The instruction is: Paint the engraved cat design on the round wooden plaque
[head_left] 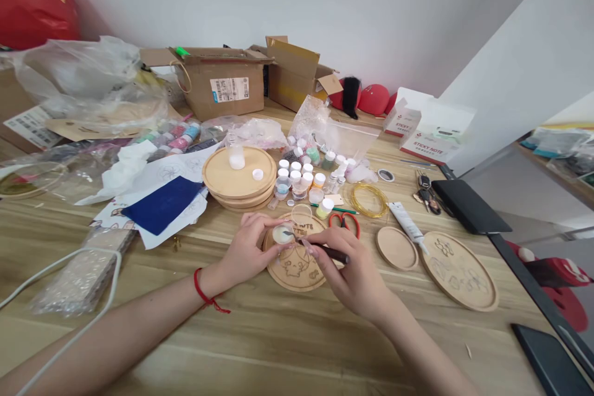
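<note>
My left hand point(250, 246), with a red string bracelet at the wrist, holds a small round cup point(283, 234) of pale contents between thumb and fingers. My right hand point(348, 263) is closed around a dark-handled tool point(331, 252), whose thin tip reaches the cup's opening. Both hands are over a round wooden plate point(297, 281) with a drawn figure and lettering, partly hidden by the fingers. Just behind the plate stands a jar point(323, 209) with yellowish contents and a white lid. Red-handled scissors point(344, 223) lie beside it.
Stacked round wooden plates point(218, 174) hold a bottle. Several white-lidded jars point(296, 174) stand behind the hands. Gold wire point(369, 200), a white tube point(406, 223) and a drawn-on plate point(459, 269) lie right. A white cable point(109, 303) crosses the left; cardboard boxes point(227, 83) stand behind.
</note>
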Action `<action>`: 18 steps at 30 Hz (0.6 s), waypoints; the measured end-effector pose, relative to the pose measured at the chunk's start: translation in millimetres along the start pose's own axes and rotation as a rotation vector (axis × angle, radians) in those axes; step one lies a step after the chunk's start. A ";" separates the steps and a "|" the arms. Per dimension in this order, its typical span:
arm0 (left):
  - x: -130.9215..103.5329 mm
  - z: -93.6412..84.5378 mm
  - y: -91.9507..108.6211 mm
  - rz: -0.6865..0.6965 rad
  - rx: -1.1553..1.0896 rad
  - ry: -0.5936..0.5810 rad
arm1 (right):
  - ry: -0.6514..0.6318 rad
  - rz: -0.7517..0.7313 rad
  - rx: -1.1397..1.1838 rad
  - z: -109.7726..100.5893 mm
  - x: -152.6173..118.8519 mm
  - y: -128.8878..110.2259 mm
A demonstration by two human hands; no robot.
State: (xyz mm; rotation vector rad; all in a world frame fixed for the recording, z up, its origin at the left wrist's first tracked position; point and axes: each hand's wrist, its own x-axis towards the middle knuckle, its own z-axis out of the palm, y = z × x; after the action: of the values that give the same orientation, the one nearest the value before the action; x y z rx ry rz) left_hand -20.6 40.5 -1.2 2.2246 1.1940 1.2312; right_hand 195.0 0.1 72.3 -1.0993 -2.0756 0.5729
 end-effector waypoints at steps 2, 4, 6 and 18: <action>-0.2 -0.1 -0.3 -0.020 -0.001 0.003 | -0.012 0.043 0.036 -0.9 3.0 0.9; -0.5 -0.2 -0.7 -0.041 -0.002 0.005 | -0.019 0.084 0.076 -1.3 6.4 0.9; -0.8 -0.1 -1.1 -0.059 -0.004 0.009 | -0.014 0.108 0.113 -1.4 10.2 0.0; 2.8 -2.4 2.9 -0.097 -0.121 0.015 | 0.277 0.371 0.243 14.2 20.9 7.7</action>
State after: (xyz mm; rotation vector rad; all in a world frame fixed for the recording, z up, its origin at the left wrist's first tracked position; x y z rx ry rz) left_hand -20.3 40.7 3.5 2.0497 1.1853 1.2496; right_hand 180.2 21.0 65.9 -1.3416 -1.5303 0.7800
